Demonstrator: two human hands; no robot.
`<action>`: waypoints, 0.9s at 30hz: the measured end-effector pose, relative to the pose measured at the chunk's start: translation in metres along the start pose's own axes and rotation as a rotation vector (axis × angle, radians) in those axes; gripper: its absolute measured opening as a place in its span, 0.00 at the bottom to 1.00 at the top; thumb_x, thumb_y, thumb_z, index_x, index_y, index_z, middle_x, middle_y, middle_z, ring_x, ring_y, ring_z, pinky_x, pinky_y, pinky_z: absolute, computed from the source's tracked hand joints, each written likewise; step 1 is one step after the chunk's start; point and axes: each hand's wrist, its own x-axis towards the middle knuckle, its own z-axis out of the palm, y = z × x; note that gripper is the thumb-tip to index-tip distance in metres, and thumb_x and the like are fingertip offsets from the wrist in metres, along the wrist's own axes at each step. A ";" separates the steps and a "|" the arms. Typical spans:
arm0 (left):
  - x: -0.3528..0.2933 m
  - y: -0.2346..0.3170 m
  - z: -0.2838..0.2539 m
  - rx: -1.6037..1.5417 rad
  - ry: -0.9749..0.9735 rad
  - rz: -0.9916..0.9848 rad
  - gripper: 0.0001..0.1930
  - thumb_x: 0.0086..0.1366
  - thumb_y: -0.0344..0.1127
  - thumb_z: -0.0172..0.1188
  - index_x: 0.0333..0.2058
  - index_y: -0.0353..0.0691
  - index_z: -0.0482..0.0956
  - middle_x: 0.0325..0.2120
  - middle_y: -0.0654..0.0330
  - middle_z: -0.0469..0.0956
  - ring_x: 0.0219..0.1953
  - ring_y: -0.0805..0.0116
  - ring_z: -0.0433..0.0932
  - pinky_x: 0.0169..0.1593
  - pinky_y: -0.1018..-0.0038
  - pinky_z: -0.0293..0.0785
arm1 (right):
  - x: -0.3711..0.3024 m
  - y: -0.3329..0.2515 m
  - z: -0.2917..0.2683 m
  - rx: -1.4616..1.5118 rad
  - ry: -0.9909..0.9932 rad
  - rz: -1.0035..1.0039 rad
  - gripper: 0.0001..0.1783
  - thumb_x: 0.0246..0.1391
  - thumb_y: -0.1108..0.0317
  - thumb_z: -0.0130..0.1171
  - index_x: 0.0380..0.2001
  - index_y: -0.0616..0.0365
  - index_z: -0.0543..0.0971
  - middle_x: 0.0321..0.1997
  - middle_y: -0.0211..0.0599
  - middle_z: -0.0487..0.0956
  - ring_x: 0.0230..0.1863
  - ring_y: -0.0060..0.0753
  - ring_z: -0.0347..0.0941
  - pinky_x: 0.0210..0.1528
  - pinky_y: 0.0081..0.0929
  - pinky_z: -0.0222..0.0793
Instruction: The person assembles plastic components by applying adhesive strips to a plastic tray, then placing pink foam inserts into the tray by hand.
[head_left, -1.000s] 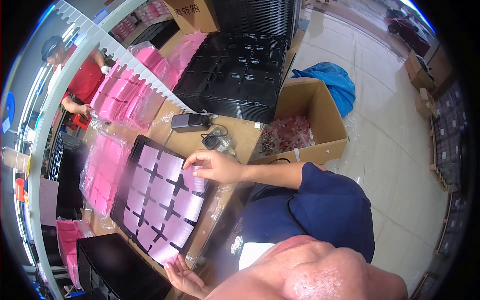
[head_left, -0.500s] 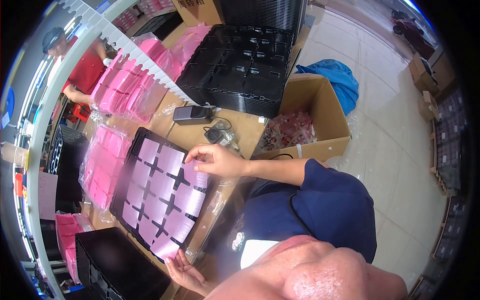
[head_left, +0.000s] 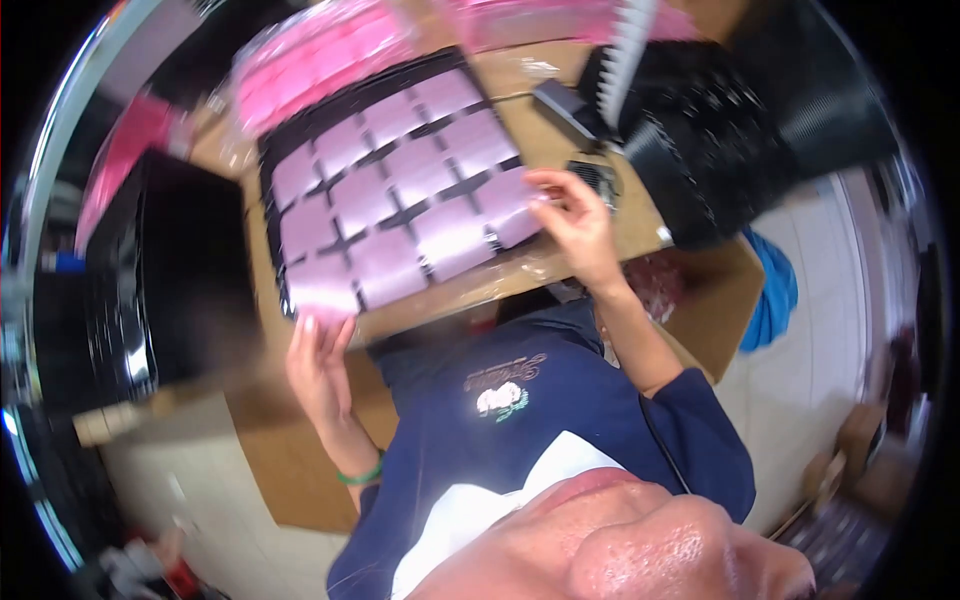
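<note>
A black tray divided into square compartments lies on the cardboard-covered bench, each compartment filled with a pale pink packet. My right hand rests on the tray's right edge, fingers pinching the pink packet in the right-hand compartment. My left hand touches the tray's near left corner, fingers spread against its edge. A green band sits on my left wrist.
A heap of pink packets lies beyond the tray. Stacks of black trays stand at the left and at the right. An open cardboard box and a blue cloth are at the right.
The view has swung sharply, so the tray now sits at the top centre. My right hand stays at the tray's right edge and my left hand stays at its near corner.
</note>
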 end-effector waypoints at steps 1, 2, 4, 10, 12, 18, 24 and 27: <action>0.000 -0.002 0.000 0.004 0.029 -0.009 0.12 0.70 0.33 0.54 0.45 0.28 0.74 0.37 0.55 0.79 0.39 0.62 0.82 0.51 0.60 0.80 | -0.001 0.006 0.000 0.034 0.010 0.031 0.17 0.55 0.79 0.60 0.49 0.62 0.77 0.50 0.30 0.76 0.47 0.20 0.71 0.51 0.18 0.69; -0.003 0.000 0.004 -0.027 0.057 -0.017 0.12 0.69 0.32 0.55 0.45 0.27 0.74 0.36 0.53 0.80 0.38 0.61 0.83 0.50 0.61 0.81 | 0.000 0.007 0.001 0.050 -0.003 0.059 0.17 0.55 0.80 0.60 0.49 0.63 0.76 0.51 0.31 0.76 0.48 0.20 0.69 0.51 0.18 0.69; -0.006 -0.002 0.002 -0.055 0.058 -0.028 0.13 0.69 0.32 0.55 0.46 0.26 0.74 0.37 0.51 0.81 0.39 0.61 0.83 0.49 0.62 0.82 | 0.001 0.009 0.000 0.077 -0.036 0.092 0.17 0.55 0.80 0.59 0.49 0.65 0.75 0.51 0.31 0.76 0.49 0.19 0.68 0.51 0.17 0.69; 0.008 0.002 0.001 0.018 0.037 0.060 0.16 0.70 0.32 0.54 0.49 0.24 0.74 0.40 0.49 0.81 0.40 0.62 0.83 0.48 0.64 0.82 | 0.015 0.001 0.002 0.038 -0.081 0.037 0.17 0.56 0.81 0.58 0.50 0.65 0.75 0.49 0.33 0.76 0.46 0.20 0.71 0.47 0.17 0.71; 0.039 0.021 0.018 0.035 -0.020 0.107 0.15 0.70 0.32 0.53 0.49 0.24 0.74 0.40 0.50 0.80 0.41 0.62 0.82 0.49 0.66 0.82 | 0.042 -0.006 -0.001 -0.077 -0.162 0.003 0.16 0.56 0.80 0.58 0.50 0.66 0.76 0.45 0.34 0.78 0.43 0.20 0.73 0.46 0.17 0.72; 0.121 0.085 0.059 0.048 -0.198 0.315 0.16 0.70 0.31 0.54 0.49 0.24 0.74 0.41 0.50 0.80 0.42 0.61 0.82 0.51 0.68 0.81 | 0.137 -0.066 0.022 -0.062 -0.169 -0.281 0.16 0.57 0.79 0.59 0.49 0.67 0.76 0.42 0.34 0.79 0.43 0.20 0.75 0.47 0.18 0.71; 0.076 0.077 0.068 0.107 -0.174 0.579 0.15 0.70 0.30 0.54 0.51 0.27 0.76 0.42 0.51 0.80 0.42 0.63 0.82 0.47 0.69 0.82 | 0.076 -0.085 0.008 -0.202 -0.010 -0.660 0.14 0.57 0.80 0.58 0.48 0.64 0.76 0.55 0.36 0.73 0.56 0.27 0.70 0.53 0.24 0.71; 0.081 0.044 0.044 0.119 -0.197 0.358 0.15 0.71 0.30 0.53 0.52 0.28 0.75 0.44 0.49 0.81 0.41 0.65 0.82 0.46 0.70 0.82 | 0.063 -0.045 0.001 -0.158 -0.080 -0.387 0.14 0.57 0.80 0.59 0.47 0.63 0.77 0.55 0.34 0.72 0.53 0.24 0.70 0.52 0.20 0.71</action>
